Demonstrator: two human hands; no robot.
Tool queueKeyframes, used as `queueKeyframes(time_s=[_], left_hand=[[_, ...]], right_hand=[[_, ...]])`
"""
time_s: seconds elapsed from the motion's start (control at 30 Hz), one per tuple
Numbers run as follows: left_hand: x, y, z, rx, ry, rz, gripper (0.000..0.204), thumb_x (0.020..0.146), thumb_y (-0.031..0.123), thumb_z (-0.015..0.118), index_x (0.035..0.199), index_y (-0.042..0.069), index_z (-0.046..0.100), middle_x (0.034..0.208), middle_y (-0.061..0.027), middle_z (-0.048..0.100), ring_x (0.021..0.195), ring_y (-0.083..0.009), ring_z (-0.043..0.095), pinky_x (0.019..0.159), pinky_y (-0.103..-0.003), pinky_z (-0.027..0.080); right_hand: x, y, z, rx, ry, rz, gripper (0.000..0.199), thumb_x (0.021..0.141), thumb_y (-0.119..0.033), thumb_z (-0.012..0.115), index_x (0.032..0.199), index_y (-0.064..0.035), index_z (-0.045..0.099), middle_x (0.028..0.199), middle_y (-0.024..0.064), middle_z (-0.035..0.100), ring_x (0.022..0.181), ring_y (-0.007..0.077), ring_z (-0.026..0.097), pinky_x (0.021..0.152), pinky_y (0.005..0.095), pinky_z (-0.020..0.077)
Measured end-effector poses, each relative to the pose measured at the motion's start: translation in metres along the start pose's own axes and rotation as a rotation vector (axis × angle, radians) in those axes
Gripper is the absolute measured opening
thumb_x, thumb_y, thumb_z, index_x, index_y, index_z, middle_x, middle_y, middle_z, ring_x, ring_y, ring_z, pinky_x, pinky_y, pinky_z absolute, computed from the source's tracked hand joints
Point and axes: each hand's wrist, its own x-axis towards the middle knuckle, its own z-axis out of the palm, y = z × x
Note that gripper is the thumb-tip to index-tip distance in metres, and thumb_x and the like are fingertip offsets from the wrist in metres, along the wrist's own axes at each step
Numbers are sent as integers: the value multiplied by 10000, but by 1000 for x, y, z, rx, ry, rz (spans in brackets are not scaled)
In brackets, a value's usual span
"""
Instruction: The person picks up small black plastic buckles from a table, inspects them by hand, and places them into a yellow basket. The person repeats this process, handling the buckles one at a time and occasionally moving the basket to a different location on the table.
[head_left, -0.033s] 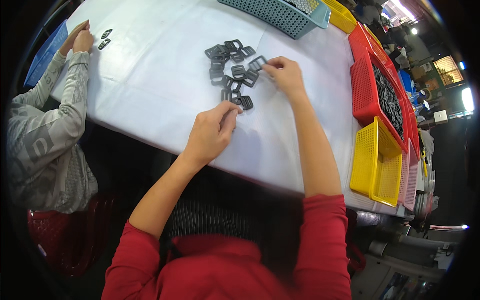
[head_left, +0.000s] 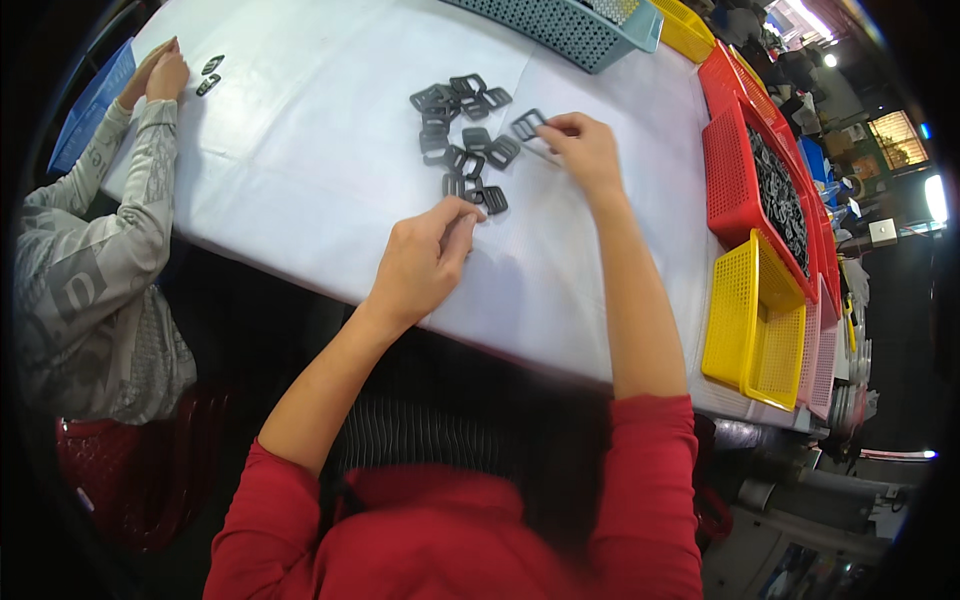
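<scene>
Slide buckle is pinched in right hand at upper centre, one set apart; cluster of like buckles is left alongside, left hand fingers narrowed below, any grasp undiscernible.

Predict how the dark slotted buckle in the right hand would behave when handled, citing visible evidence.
The buckle is probably stiff: pinched at one side by the right hand, its frame shows no sag. It looks light for its size, being largely open slots. Pushed on the white tabletop, it would likely slide rather than roll, given its flat, angular shape.
</scene>
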Motion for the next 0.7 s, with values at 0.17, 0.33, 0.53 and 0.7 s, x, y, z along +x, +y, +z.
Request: queueKeyframes(time_s=[0.17,0.33,0.53,0.7], left_hand=[[-5,8,12,31,-37,203,116,898,45,592,995,27,653,729,-92,642,617,-184,604,604,-297,484],[-12,12,12,246,-166,407,282,809,53,705,1088,55,666,1023,-105,661,926,-241,608,787,-319,496],[-6,14,32,480,-152,498,483,755,271,774,1173,80,628,1150,-77,603,1009,-288,554,845,-382,494],[-19,9,50,496,-257,434,497,713,269,812,1170,121,685,1161,-54,625,1025,-278,557,867,-371,487]], right_hand=[[-103,-22,-65,20,-330,299,228,834,-157,719,954,36,701,757,50,667,631,96,580,606,246,474],[-162,-35,-57,39,-145,170,213,879,-124,646,1026,21,700,845,84,684,700,116,610,639,252,481],[-219,-153,-97,393,-64,-119,214,909,-11,519,1039,66,670,822,61,627,707,103,552,602,229,397],[-224,-161,-114,447,-102,-388,268,857,26,514,1077,46,665,873,80,618,764,153,559,658,266,415]])
